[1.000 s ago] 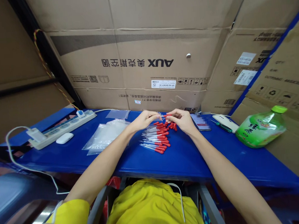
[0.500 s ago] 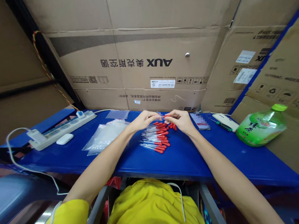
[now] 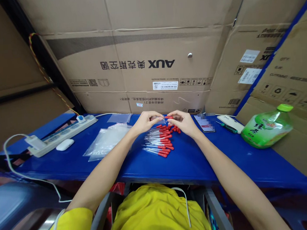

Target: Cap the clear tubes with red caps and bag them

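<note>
My left hand (image 3: 146, 121) and my right hand (image 3: 183, 121) meet above the blue table (image 3: 194, 161). Between their pinched fingertips they hold a clear tube with a red cap (image 3: 164, 118), the left on the clear end, the right on the red cap. Below them several more red-capped tubes (image 3: 159, 141) lie side by side in a row. A few loose red caps (image 3: 176, 128) lie just under my right hand.
Clear plastic bags (image 3: 106, 140) lie left of the tubes. A white power strip (image 3: 62, 134) and a small white case (image 3: 63, 144) sit at the far left. A phone (image 3: 204, 123), a white tool (image 3: 230, 122) and a green bottle (image 3: 266, 129) are to the right. Cardboard boxes (image 3: 143, 59) stand behind.
Both hands have stayed together on the tube, with only small finger movements. The view has shifted slightly.
</note>
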`<state>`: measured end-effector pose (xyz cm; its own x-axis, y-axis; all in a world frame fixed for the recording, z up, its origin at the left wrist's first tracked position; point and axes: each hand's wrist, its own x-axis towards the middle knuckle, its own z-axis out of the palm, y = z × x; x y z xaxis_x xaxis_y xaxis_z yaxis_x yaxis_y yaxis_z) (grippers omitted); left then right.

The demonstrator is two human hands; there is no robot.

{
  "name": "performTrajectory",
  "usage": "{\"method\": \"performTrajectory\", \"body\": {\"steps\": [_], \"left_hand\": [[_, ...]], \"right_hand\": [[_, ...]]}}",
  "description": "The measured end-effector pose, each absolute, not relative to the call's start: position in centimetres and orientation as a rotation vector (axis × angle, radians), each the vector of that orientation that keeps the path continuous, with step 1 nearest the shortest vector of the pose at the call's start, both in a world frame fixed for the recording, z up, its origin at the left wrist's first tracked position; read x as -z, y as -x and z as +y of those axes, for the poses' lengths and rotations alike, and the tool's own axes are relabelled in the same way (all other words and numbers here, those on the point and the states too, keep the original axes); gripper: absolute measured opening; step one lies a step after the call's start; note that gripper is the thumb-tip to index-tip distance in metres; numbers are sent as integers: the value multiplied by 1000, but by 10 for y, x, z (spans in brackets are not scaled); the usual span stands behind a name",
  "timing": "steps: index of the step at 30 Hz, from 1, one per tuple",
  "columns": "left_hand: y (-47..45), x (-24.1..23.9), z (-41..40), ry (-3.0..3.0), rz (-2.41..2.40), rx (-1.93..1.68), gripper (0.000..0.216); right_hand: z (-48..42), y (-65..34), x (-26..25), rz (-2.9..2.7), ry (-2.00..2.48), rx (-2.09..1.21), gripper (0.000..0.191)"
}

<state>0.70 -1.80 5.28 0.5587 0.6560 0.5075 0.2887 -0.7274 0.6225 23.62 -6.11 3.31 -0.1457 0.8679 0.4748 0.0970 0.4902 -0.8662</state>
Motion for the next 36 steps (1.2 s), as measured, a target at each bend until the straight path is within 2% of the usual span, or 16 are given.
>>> {"method": "performTrajectory", "body": {"steps": [7,36], "left_hand": [[-7,-51,-17,-2294,665,-978,45],[-10,-47,-16,-2230,553,-933,44]], "right_hand": [[-60,-236,-33,-1541,879,-820,38],[-67,-226,-31,-1509,866,-848,40]]}}
